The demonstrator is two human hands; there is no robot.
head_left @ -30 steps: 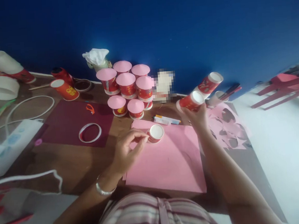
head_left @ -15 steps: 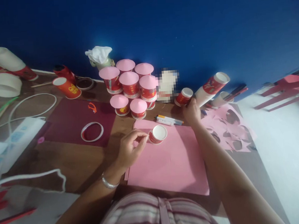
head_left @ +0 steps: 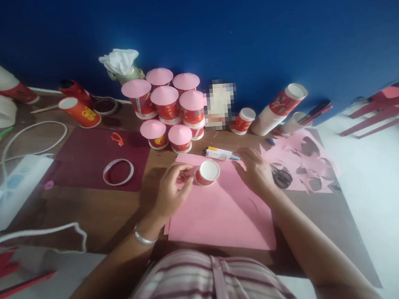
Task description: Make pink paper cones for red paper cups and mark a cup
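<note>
A short red-and-white paper cup [head_left: 208, 172] stands on a stack of pink paper sheets [head_left: 222, 217], its pale round end facing up. My left hand [head_left: 173, 188] is just left of this cup, fingers loosely curled and thumb apart, with nothing visible between them. On the right edge of the pink sheets, my right hand [head_left: 256, 172] reaches in with fingers spread and holds nothing. Its fingertips are close to the markers [head_left: 220, 153] lying above the cup. Behind, several red cups carry pink paper cones, such as this cone [head_left: 164, 96].
Cut pink scraps [head_left: 307, 159] and black scissors [head_left: 282, 176] lie to the right. Another red cup [head_left: 243, 121] and a leaning cup stack [head_left: 279, 108] stand by the blue wall. Leftward are a white ring [head_left: 118, 172], orange snips [head_left: 117, 138], a power strip [head_left: 16, 191] and its cable.
My right hand has come away from the cups by the wall, back toward the pink sheets. My left hand's fingers have moved slightly away from the short cup. The view has shifted a little.
</note>
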